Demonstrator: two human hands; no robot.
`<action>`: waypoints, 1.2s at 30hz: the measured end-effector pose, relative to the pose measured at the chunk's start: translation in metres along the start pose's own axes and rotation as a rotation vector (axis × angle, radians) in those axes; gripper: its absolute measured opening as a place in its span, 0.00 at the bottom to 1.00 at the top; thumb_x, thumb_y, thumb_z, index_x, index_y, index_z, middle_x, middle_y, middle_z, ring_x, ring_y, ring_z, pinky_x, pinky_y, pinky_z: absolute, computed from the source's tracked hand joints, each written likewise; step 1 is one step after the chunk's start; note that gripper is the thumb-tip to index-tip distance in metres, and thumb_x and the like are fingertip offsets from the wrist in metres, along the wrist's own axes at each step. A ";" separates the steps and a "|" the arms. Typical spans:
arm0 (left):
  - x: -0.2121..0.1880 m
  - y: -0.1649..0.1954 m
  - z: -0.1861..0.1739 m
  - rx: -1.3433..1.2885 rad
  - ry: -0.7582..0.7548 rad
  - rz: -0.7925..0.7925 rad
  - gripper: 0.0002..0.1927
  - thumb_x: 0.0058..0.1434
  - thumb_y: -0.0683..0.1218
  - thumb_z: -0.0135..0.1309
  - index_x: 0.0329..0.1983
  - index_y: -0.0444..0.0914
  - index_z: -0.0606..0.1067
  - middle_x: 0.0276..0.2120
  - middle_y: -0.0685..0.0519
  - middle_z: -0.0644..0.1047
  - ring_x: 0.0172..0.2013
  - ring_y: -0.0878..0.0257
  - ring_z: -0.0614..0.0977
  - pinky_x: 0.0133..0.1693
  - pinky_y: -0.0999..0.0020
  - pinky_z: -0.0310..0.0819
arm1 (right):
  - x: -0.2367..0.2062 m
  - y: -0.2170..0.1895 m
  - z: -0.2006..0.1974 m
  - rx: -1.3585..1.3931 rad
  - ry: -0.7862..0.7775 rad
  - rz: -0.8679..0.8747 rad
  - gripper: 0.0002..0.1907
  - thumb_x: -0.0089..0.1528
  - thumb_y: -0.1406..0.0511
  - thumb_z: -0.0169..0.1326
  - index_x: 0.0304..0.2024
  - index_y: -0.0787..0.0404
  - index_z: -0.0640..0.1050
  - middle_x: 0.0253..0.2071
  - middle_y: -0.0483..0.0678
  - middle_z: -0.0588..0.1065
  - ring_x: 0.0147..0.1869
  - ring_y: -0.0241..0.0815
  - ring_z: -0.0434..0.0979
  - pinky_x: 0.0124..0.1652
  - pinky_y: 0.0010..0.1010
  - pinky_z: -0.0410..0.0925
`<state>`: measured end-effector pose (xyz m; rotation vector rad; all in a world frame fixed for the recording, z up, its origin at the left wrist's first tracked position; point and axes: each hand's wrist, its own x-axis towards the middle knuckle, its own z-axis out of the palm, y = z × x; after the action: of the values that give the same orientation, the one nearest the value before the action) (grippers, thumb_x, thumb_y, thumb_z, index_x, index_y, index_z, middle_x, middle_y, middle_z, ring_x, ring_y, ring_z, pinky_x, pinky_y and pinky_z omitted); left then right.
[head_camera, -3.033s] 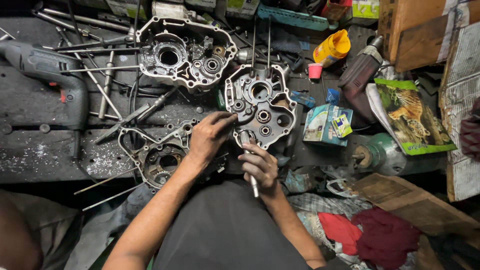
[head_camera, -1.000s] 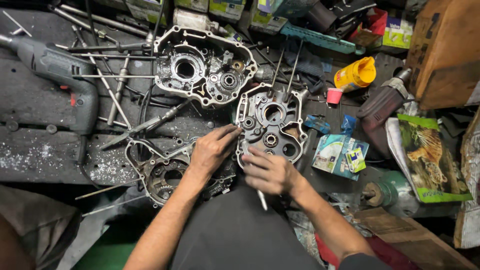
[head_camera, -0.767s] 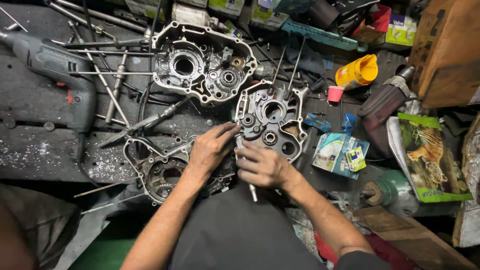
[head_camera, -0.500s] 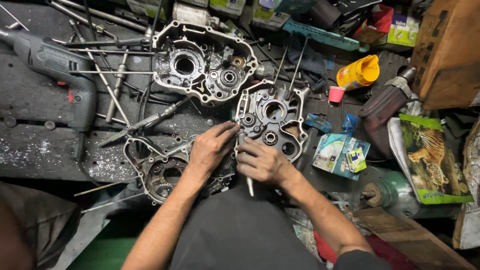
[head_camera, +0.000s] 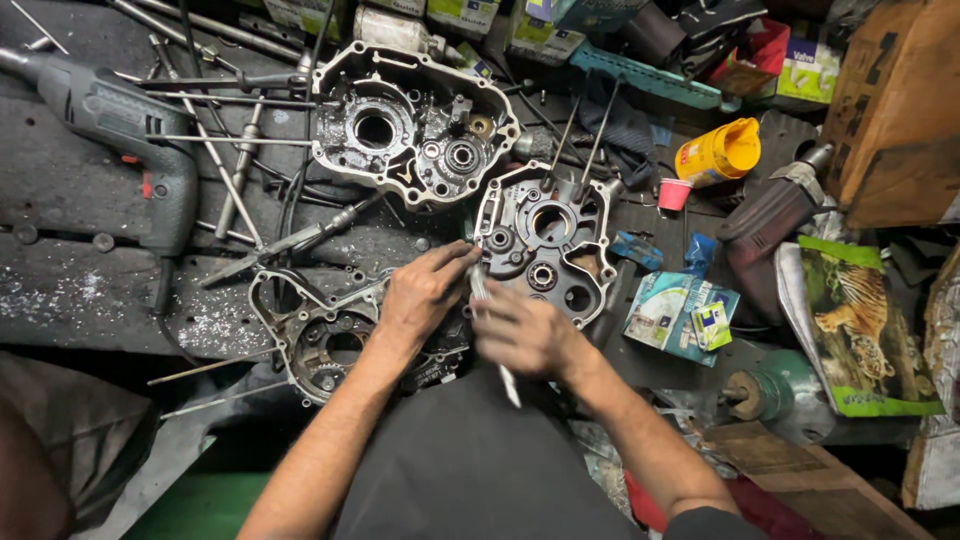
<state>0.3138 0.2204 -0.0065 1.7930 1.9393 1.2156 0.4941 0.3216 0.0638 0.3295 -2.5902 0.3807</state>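
Hands working at an engine crankcase half (head_camera: 545, 245)

The right hand (head_camera: 525, 335) is curled tight around a thin metal tool (head_camera: 492, 330); the left hand (head_camera: 425, 290) rests bent-fingered, touching the case's lower-left edge, holding nothing evident.

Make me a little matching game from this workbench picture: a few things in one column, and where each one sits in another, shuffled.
Things:
1. power drill
2. yellow bottle
3. slim metal tool
4. picture of a tiger

Places:
A. at the right edge of the bench
B. in the right hand, with the left hand beside it
C. far left, on the dark mat
D. lying on its side above the small pink cup

Pairs: 1-C, 2-D, 3-B, 4-A
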 end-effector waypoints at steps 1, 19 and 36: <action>0.000 0.001 0.000 -0.004 0.003 -0.007 0.19 0.59 0.42 0.62 0.54 0.40 0.79 0.51 0.48 0.81 0.47 0.52 0.84 0.47 0.62 0.80 | 0.000 0.000 0.000 -0.048 -0.052 0.063 0.04 0.56 0.68 0.59 0.32 0.61 0.78 0.42 0.49 0.79 0.57 0.51 0.79 0.60 0.49 0.75; 0.001 -0.003 0.005 0.129 0.022 0.089 0.19 0.57 0.41 0.62 0.53 0.40 0.79 0.49 0.49 0.82 0.44 0.55 0.85 0.41 0.64 0.82 | -0.056 -0.003 -0.010 0.221 0.348 0.589 0.28 0.70 0.46 0.48 0.33 0.65 0.73 0.38 0.52 0.78 0.58 0.58 0.81 0.60 0.51 0.73; 0.011 0.004 -0.002 -0.135 0.045 -0.078 0.10 0.60 0.45 0.64 0.44 0.39 0.80 0.44 0.51 0.83 0.39 0.56 0.86 0.40 0.64 0.82 | -0.049 -0.005 -0.002 0.133 0.276 0.631 0.07 0.54 0.68 0.55 0.32 0.65 0.73 0.38 0.52 0.77 0.56 0.56 0.81 0.56 0.45 0.75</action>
<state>0.3132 0.2288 0.0017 1.6226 1.8826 1.3371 0.5384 0.3252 0.0421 -0.4832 -2.3433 0.7556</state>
